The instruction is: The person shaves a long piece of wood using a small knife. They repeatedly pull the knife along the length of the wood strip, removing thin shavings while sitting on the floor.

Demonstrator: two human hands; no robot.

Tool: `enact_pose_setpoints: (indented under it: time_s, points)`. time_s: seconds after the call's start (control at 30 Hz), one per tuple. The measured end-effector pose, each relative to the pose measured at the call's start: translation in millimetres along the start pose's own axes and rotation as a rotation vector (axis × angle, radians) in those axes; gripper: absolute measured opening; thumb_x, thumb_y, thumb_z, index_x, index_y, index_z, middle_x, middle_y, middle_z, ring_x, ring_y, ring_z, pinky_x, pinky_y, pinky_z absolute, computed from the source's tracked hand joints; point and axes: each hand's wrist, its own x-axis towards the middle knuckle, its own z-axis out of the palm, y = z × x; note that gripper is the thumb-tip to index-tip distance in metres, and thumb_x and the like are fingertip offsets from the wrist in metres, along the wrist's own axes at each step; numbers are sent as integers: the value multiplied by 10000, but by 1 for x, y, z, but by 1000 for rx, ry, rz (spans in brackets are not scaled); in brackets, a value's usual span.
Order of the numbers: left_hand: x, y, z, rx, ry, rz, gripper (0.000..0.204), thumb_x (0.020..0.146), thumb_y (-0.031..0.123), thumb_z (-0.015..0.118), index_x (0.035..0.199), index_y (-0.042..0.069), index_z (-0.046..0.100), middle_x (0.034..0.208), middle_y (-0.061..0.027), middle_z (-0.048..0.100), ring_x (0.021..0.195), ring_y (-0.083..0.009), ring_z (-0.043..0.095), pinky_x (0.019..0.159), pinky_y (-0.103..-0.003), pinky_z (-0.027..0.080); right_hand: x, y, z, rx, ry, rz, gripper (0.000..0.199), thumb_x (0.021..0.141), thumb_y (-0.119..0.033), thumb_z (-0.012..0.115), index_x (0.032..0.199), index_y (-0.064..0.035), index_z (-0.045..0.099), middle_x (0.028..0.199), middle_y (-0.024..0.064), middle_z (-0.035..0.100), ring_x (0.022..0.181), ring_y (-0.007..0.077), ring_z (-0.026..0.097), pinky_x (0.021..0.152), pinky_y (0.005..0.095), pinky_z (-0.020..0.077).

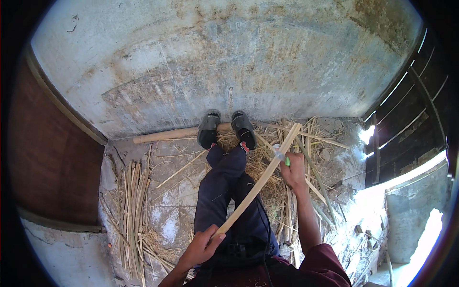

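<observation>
My left hand (203, 246) grips the near end of a long pale bamboo strip (260, 181) that slants up and to the right across my legs. My right hand (292, 171) is closed around a green-handled knife (282, 156), whose blade rests against the strip near its far end. My legs in dark blue trousers (229, 191) stretch forward, and my grey shoes (227, 126) rest against a wooden pole at the foot of the wall.
A stained concrete wall (229, 62) rises ahead. A bundle of split bamboo strips (134, 210) lies on the floor at left. Loose shavings and strips (306, 143) pile at right. A brown wooden panel (52, 158) stands left; dark slats (411, 119) stand right.
</observation>
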Motion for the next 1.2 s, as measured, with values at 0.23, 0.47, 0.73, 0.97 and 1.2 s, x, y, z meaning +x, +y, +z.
enact_pose_setpoints:
  time_s: [0.23, 0.47, 0.73, 0.97, 1.2]
  points:
    - [-12, -5, 1, -49, -34, -16, 240, 1107, 221, 674, 1016, 23, 573, 599, -108, 478, 498, -178, 446, 512, -377, 349, 28, 38, -29, -26, 101, -4, 113, 860, -24, 607, 766, 39, 612, 682, 260, 570, 619, 463, 589, 615, 512, 444]
    - [-13, 0, -3, -3, -43, -32, 232, 1100, 227, 684, 1022, 32, 586, 614, -120, 511, 507, -203, 495, 518, -382, 372, 38, 97, -23, -146, 207, 29, 155, 905, -107, 639, 819, 20, 653, 696, 213, 594, 691, 391, 587, 695, 499, 445]
    - [-10, -10, -10, 51, 56, -101, 272, 1099, 269, 681, 990, 43, 577, 647, -146, 571, 552, -281, 615, 549, -411, 433, -18, 206, -33, -221, 65, 532, 291, 972, -228, 613, 914, 36, 720, 765, 271, 690, 740, 429, 708, 726, 517, 519]
    - [8, -27, -16, 37, 181, -51, 195, 1081, 208, 710, 1014, 34, 649, 651, -9, 606, 567, -78, 552, 534, -284, 407, -36, 118, 1, 99, 140, 408, 153, 947, -65, 563, 858, -7, 673, 674, 52, 559, 606, 143, 494, 581, 361, 382]
    - [24, -6, 1, -16, 166, -32, 196, 1072, 213, 737, 1063, 30, 667, 633, -73, 561, 533, -122, 514, 521, -335, 377, -38, -17, 5, 15, -87, 78, 195, 873, -42, 628, 1036, -45, 736, 785, 189, 697, 688, 404, 696, 646, 469, 533]
